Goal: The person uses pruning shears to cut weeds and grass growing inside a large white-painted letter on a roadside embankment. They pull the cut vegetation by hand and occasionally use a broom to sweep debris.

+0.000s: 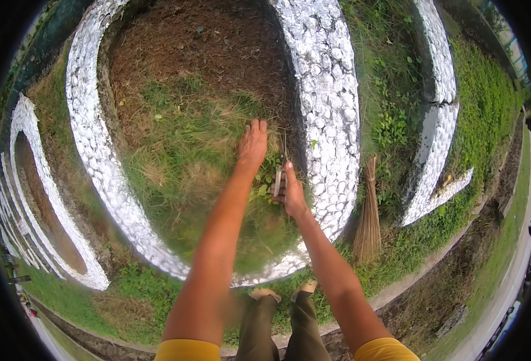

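Both of my hands reach into a bed ringed by a white-painted stone border (pixel 331 113). My right hand (pixel 290 187) holds the handles of grass shears (pixel 279 178), whose thin blade points away from me beside the border's inner wall. Just left of the blade, my left hand (pixel 253 142) is on the grass (pixel 189 135), its fingers bent; whether they grip any blades cannot be made out. Cut or dry-looking grass lies about the hands, and low leafy weeds (pixel 261 185) grow between them. Bare brown soil (pixel 202 45) covers the far part of the bed.
A stick broom (pixel 368 216) lies on the grass right of the border. Farther right stands another white-painted stone shape (pixel 432 149). More white borders (pixel 40 149) curve at the left. A concrete edge (pixel 405 284) and a ditch run behind my feet, with a road (pixel 513 280) beyond.
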### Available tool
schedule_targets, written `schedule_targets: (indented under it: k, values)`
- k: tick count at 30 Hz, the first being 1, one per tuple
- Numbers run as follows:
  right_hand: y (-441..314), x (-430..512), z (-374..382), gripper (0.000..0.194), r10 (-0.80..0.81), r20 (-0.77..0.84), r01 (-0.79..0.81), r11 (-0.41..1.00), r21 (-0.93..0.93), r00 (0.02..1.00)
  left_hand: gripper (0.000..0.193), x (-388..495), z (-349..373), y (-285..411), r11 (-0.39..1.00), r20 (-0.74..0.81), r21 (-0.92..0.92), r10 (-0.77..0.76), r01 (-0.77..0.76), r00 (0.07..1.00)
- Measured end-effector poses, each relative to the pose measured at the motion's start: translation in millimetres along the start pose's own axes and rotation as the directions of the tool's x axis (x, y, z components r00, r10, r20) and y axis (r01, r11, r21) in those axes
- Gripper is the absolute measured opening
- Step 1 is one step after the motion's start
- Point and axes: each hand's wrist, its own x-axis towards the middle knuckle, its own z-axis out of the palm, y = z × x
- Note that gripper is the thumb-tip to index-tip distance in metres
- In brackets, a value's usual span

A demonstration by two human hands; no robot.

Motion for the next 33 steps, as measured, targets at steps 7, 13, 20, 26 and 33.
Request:
schedule_targets:
  k: [7, 13, 20, 26, 33]
  values:
    - [-24.1, 18.5, 5.1, 0.079, -0.037, -0.047, 0.031, 0.993, -0.110, 0.998, 0.049, 8.4, 31.1, -24.4, 0.782, -0.156, -0.619, -0.218, 0.077, 0.963]
    - [-25.0, 23.3, 8.2, 0.071, -0.155, -0.102, 0.137, 0.977, -0.164, 0.983, 0.065, 12.5, 42.9, -35.8, 0.467, 0.149, -0.845, -0.261, 0.260, 0.954]
    - [-20.4, 11.6, 7.3, 0.081, -0.031, 0.021, 0.031, 0.999, 0.035, 0.999, 0.077, 6.4, 37.4, -41.5, 0.392, 0.268, -0.856, -0.220, 0.336, 0.938]
    - [-36.7, 25.2, 9.3, 0.096, -0.040, 0.129, 0.042, 0.999, -0.016, 0.991, 0.077, 6.7, 39.2, -44.0, 0.366, 0.250, -0.876, -0.215, 0.315, 0.944]
    - [-41.5, 39.7, 13.3, 0.075, -0.120, -0.045, 0.118, 0.992, -0.053, 0.992, 0.079, 9.9, 44.8, -48.8, 0.334, 0.320, -0.867, -0.199, 0.371, 0.926]
